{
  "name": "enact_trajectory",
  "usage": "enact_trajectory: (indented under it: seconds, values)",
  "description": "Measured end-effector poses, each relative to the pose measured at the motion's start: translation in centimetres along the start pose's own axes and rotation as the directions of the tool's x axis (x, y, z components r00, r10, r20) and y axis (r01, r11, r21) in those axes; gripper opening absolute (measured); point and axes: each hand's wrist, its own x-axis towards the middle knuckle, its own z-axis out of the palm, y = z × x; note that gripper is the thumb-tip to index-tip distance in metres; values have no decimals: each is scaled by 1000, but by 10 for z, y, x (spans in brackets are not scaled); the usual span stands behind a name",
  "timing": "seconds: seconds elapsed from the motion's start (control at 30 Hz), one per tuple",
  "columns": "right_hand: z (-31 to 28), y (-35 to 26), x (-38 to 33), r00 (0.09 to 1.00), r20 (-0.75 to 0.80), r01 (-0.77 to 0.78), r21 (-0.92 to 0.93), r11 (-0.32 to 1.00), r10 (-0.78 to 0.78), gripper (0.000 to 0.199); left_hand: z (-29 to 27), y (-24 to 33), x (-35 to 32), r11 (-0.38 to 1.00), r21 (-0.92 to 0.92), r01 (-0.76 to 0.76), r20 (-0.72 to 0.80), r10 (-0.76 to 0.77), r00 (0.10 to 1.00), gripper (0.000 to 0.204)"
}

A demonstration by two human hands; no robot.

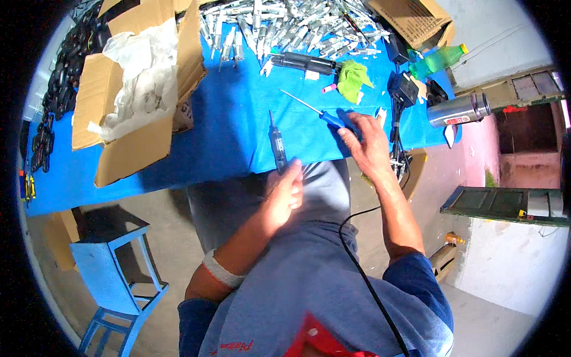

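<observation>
Blue cloth covers the worktop [226, 137]. Nearest, the left hand [285, 193] pinches a slim dark tester pen [277, 146] by its lower end, tip pointing away; it looks light and rigid. Further on, the right hand [369, 143] closes its grip on a blue-handled screwdriver [315, 110], best held by the handle.

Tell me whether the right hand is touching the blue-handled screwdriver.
Touching. The head view shows the right hand lying over the blue handle of the screwdriver on the blue table, fingers covering its end with no gap.
</observation>
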Motion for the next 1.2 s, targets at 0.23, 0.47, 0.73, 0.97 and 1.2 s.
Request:
enact_trajectory:
  seconds: [0.23, 0.47, 0.73, 0.97, 1.2]
  values:
    - [16, 13, 8, 999, 26, 50, -117, 992, -47, 31, 1, 0, -4, 999, 42, -32, -26, 33, 999, 31]
    - [-36, -20, -2, 968, 189, -228, 411, 883, 162, 30, 0, -5, -1, 994, 100, -52, -80, 60, 995, 33]
    - [-65, -27, -17, 975, 39, -208, 507, 836, 218, 17, -2, -4, 1, 989, 137, -48, -101, 62, 993, 35]
    - [-58, -31, -10, 965, 49, -247, 507, 826, 258, 13, -6, 0, 0, 996, 88, -2, -16, 4, 1000, 38]
    - [-55, -37, 2, 967, 45, -243, 462, 853, 251, 16, -5, 7, -4, 997, 2, 79, 80, -79, 994, 39]
